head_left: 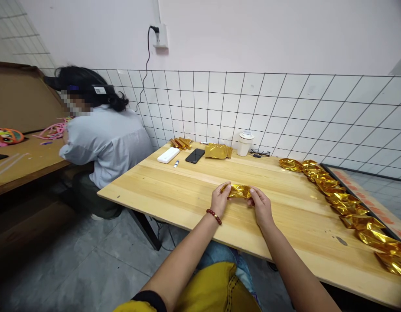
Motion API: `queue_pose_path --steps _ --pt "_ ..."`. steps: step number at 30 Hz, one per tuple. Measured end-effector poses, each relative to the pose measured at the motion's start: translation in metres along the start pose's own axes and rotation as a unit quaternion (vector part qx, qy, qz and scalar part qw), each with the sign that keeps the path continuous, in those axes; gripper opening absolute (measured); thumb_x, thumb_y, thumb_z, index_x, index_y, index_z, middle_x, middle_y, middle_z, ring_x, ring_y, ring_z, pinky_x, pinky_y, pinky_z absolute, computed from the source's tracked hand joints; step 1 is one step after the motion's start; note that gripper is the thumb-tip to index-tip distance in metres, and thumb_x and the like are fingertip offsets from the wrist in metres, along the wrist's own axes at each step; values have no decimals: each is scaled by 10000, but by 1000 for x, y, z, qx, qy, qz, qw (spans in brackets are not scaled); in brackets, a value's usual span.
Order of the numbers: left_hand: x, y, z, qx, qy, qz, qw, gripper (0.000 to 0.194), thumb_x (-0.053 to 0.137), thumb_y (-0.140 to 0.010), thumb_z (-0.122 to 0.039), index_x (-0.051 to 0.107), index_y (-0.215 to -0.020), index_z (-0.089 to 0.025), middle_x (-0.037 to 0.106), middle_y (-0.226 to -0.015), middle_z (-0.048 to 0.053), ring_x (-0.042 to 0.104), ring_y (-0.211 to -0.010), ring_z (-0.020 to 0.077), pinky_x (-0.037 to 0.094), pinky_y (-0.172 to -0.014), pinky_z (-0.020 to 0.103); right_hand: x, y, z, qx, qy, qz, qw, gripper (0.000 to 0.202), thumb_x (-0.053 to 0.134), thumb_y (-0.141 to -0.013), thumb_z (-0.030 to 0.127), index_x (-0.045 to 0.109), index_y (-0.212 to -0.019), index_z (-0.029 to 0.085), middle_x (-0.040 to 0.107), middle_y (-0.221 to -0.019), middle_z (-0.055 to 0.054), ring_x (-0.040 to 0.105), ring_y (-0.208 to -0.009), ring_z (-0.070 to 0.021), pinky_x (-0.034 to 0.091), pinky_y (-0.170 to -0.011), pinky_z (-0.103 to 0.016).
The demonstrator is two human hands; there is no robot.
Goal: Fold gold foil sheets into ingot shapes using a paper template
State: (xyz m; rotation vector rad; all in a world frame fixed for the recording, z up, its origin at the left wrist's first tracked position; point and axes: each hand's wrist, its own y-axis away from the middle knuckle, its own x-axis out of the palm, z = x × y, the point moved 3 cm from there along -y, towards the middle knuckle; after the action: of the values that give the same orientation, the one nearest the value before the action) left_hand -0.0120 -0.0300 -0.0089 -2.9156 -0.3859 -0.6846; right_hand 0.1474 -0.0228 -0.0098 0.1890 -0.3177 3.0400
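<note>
Bridging both hands (220,199) (262,206): probably gold foil (240,191)

Gold foil (240,191) partly behind fingers (255,195), brown panel (20,97) cropped left

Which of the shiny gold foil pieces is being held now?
The crinkled gold foil piece between the left-hand grip and right-hand grip; the other gold pieces lie unheld along the right or back of the wooden table.

No readable text or labels
</note>
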Motion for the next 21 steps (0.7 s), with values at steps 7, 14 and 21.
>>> queue_pose_path --steps 7,14,21 --pt "2 -2 -4 3 85 16 996 501 808 -625 -344 670 -1067 -150 682 -977 69 594 -676 97 460 -589 212 1 -1 -1 21 -7 -6 1000 452 728 -699 509 689 -970 149 619 -627 8 487 -488 -97 384 -462 -226" --pt "-3 -5 -3 -28 84 -6 996 403 761 -643 -350 701 -985 -146 684 -837 37 554 -608 83 366 -486 181 2 4 8 -3 22 11 1000 430 674 -759 523 692 -991 162 570 -584 29 454 -497 -101 350 -486 -236" --pt "0 0 -3 -20 66 18 997 369 779 -634 -420 746 -872 -139 701 -803 47 589 -721 131 442 -678 250 0 3 10 16 -3 11 1000 413 622 -811 534 694 -991 169 508 -584 42 350 -468 -77 251 -450 -233"
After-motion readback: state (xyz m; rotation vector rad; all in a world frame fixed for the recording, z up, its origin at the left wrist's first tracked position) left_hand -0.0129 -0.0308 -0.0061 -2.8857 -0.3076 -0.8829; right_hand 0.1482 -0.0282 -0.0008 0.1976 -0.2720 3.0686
